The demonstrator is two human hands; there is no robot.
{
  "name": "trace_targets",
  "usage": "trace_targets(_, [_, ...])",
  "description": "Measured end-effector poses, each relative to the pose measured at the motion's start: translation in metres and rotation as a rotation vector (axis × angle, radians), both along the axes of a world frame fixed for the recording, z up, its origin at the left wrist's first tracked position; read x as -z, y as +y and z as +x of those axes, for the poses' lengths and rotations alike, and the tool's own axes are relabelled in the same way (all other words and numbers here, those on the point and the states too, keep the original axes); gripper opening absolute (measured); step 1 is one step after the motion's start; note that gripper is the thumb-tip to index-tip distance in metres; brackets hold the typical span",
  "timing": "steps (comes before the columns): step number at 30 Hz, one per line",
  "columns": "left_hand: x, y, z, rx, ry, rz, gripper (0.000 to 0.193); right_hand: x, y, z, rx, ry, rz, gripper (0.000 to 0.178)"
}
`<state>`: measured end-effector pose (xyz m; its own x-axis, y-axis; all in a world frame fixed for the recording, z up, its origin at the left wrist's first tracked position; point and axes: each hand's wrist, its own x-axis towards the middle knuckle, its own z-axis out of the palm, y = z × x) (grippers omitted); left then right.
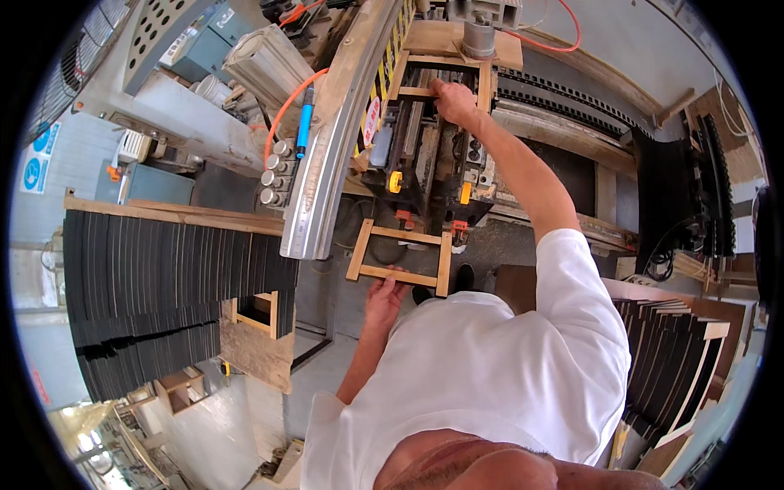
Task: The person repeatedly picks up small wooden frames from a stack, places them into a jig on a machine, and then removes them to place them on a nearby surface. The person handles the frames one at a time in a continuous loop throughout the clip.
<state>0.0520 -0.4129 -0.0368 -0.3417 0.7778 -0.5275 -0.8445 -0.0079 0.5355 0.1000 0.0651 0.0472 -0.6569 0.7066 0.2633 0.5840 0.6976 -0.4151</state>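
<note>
A light wooden frame (443,265) with two side bars and two cross rails hangs just in front of my body. My left hand (385,300) is closed on its near rail, fingers at the wood. Farther off, a second wooden frame (485,88) lies on the machine (425,155), under a metal cylinder (478,39). My right hand (454,104) reaches out to this frame, its fingers curled round the cross rail (415,92). The machine has dark rails, yellow knobs (395,181) and red parts at its near end.
A long metal beam (322,180) runs along the machine's left, with a blue pen (305,124) and an orange hose (273,131). Stacked black panels (171,269) stand at left, beside another wooden frame (258,315). More dark panels (665,359) stand at right.
</note>
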Motion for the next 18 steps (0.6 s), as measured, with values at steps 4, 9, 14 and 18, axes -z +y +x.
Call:
trace_targets(4, [0.021, -0.018, -0.027, -0.004, 0.030, -0.060, 0.027, 0.000, 0.013, 0.000, -0.021, -0.109, 0.094, 0.025])
trace_targets(9, [0.048, -0.044, -0.052, -0.024, 0.060, -0.104, 0.028, 0.009, 0.010, 0.000, -0.035, -0.113, 0.159, 0.027])
trace_targets(14, [0.064, -0.062, -0.066, 0.017, 0.143, -0.152, 0.028, -0.008, 0.005, -0.002, 0.020, -0.125, 0.078, 0.030])
trace_targets(18, [0.075, -0.067, -0.076, 0.038, 0.136, -0.215, 0.029, -0.008, 0.011, 0.001, 0.036, -0.119, 0.031, 0.033])
